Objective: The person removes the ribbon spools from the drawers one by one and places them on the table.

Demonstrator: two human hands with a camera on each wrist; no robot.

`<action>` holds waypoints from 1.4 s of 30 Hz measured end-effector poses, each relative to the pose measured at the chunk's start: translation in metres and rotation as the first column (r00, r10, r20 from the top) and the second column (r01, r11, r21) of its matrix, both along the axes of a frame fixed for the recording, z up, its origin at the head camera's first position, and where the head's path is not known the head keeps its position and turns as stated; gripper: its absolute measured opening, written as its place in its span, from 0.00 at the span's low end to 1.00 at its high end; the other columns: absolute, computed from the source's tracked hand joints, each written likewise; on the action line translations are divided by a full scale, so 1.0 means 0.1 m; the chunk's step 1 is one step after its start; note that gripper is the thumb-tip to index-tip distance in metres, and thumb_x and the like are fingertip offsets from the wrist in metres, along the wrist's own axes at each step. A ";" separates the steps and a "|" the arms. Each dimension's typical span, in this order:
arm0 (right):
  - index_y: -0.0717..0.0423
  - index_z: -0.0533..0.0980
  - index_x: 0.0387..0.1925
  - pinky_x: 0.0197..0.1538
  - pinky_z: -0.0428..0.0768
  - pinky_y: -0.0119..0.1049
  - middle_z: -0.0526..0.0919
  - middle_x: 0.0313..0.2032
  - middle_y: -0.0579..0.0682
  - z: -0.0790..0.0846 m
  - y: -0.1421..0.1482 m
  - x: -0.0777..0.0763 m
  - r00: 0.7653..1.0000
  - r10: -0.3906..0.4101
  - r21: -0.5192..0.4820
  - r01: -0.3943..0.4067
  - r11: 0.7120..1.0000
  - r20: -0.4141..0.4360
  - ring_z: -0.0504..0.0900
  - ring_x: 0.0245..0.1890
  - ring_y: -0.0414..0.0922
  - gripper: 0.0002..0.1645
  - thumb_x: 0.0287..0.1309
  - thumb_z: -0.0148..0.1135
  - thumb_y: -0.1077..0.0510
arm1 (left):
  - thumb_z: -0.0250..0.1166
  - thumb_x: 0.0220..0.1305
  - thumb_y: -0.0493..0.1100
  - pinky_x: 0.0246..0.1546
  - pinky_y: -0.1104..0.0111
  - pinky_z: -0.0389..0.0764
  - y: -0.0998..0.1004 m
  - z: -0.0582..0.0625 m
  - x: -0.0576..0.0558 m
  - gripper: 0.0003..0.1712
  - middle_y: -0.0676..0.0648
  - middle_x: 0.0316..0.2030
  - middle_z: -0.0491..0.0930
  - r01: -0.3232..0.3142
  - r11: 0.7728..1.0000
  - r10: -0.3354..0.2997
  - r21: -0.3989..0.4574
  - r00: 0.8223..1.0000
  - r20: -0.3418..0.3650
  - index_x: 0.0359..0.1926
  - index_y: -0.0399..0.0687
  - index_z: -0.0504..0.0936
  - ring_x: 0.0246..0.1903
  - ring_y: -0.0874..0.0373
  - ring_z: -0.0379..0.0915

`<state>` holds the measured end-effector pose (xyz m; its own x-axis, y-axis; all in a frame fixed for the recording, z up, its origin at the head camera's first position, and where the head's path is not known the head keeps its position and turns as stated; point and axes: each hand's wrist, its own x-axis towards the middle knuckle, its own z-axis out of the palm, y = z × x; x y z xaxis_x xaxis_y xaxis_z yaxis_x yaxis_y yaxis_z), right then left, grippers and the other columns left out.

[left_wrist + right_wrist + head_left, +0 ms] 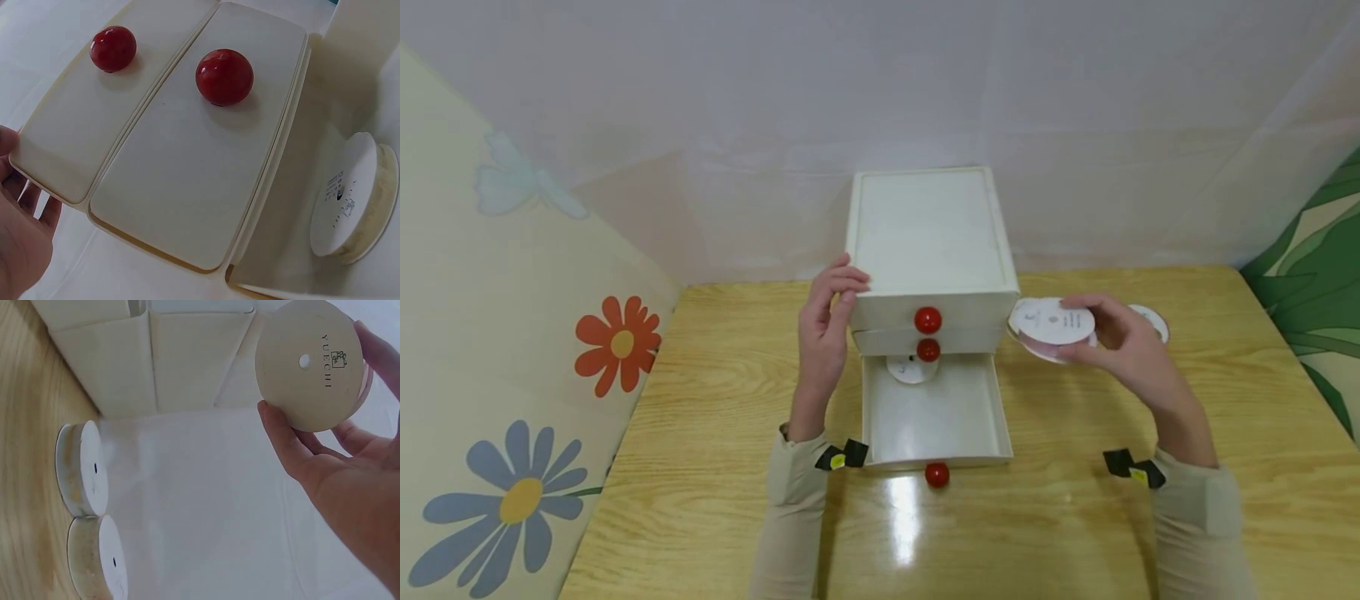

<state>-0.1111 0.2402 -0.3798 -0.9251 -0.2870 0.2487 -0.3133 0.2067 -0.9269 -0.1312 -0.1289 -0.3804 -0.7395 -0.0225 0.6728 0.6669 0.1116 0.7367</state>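
Observation:
My right hand (1123,346) pinches a ribbon spool (1051,321) by its rim, just right of the cabinet. Pink ribbon shows between its pale discs, and in the right wrist view one disc reads YUECHI. My left hand (826,333) rests against the upper left front corner of a white drawer cabinet (928,229), fingers on the top edge. The cabinet's bottom drawer (943,421) is pulled out, while the two drawers above it are in. Inside it, towards the back left, lies another ribbon spool (350,200), partly hidden from the head view by the upper drawers.
Two more ribbon spools, a farther one (84,469) and a nearer one (100,556), lie on the wooden table (722,433) right of the cabinet. Red round knobs (928,320) stick out from the drawer fronts. A white cloth (760,167) hangs behind.

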 end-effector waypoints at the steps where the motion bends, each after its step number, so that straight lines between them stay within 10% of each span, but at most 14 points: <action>1: 0.63 0.74 0.63 0.54 0.77 0.21 0.77 0.59 0.47 -0.01 0.01 -0.01 1.000 -0.004 0.003 0.004 1.000 0.012 0.77 0.54 0.41 0.31 0.58 0.67 0.76 | 0.50 0.76 0.30 0.77 0.53 0.57 0.00 0.00 0.00 0.11 0.40 0.50 0.80 0.000 1.000 0.000 0.001 1.000 0.000 0.43 0.24 0.78 0.70 0.45 0.64; 19: 0.68 0.70 0.69 0.52 0.73 0.17 0.69 0.67 0.65 -0.35 0.20 -0.24 0.986 0.014 0.251 -0.057 0.966 0.169 0.72 0.54 0.31 0.33 0.65 0.68 0.64 | 0.50 0.75 0.28 0.77 0.52 0.58 0.01 0.00 -0.01 0.10 0.29 0.49 0.78 -0.003 1.000 0.003 -0.004 1.000 -0.016 0.43 0.25 0.78 0.70 0.44 0.64; 34: 0.65 0.76 0.64 0.51 0.77 0.28 0.77 0.64 0.67 -0.55 0.26 -0.35 0.967 0.008 0.441 -0.124 0.889 0.256 0.77 0.59 0.58 0.30 0.64 0.69 0.56 | 0.50 0.77 0.31 0.77 0.52 0.57 -0.01 -0.02 -0.02 0.12 0.29 0.49 0.78 0.000 1.000 0.000 -0.012 1.000 -0.018 0.43 0.25 0.78 0.71 0.43 0.64; 42: 0.69 0.73 0.66 0.65 0.74 0.60 0.74 0.65 0.68 -0.60 0.28 -0.35 0.955 0.079 0.434 -0.203 0.878 0.287 0.72 0.65 0.65 0.35 0.62 0.73 0.57 | 0.50 0.77 0.32 0.77 0.53 0.57 -0.01 -0.03 -0.01 0.12 0.29 0.49 0.78 -0.004 1.000 0.004 -0.021 1.000 -0.005 0.43 0.25 0.78 0.71 0.45 0.63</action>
<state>-0.1461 0.2680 -0.4395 -0.8790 -0.4424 -0.1777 -0.1391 0.5946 -0.7919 -0.1322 -0.1300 -0.3830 -0.7361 -0.0118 0.6767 0.6699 0.1297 0.7310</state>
